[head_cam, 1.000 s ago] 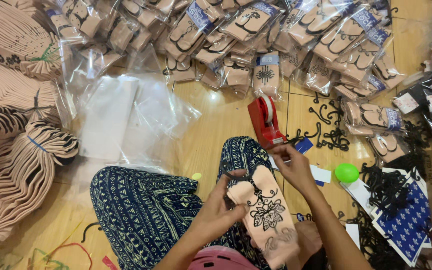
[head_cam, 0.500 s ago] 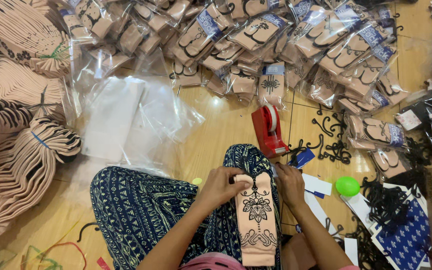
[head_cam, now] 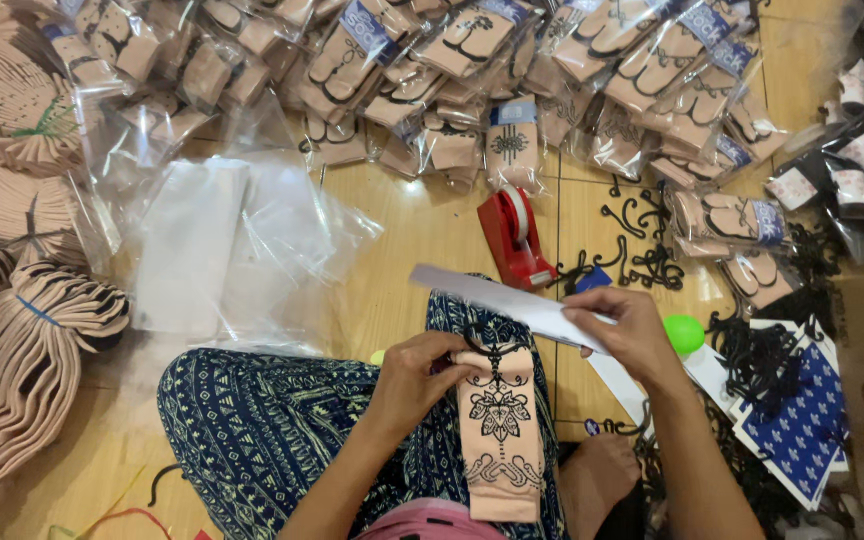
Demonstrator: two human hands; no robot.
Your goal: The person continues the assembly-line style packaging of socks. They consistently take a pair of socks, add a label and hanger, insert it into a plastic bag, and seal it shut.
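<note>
Left hand (head_cam: 420, 372) pinches the top of a soft, limp, light beige patterned sock (head_cam: 500, 432) lying on the near lap, best gripped at that upper edge, while right hand (head_cam: 624, 330) grasps a thin, stiff white card (head_cam: 497, 295) just above it.

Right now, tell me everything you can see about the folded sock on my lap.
The folded sock is peach-beige knit fabric printed with black ornamental motifs: a leaf-like flower in the middle and scrollwork bands above and below. It lies flat and lengthwise along the lap, on the blue patterned trousers. The left hand pinches its top edge, where a small black hook sits. The right hand does not touch it.
</note>
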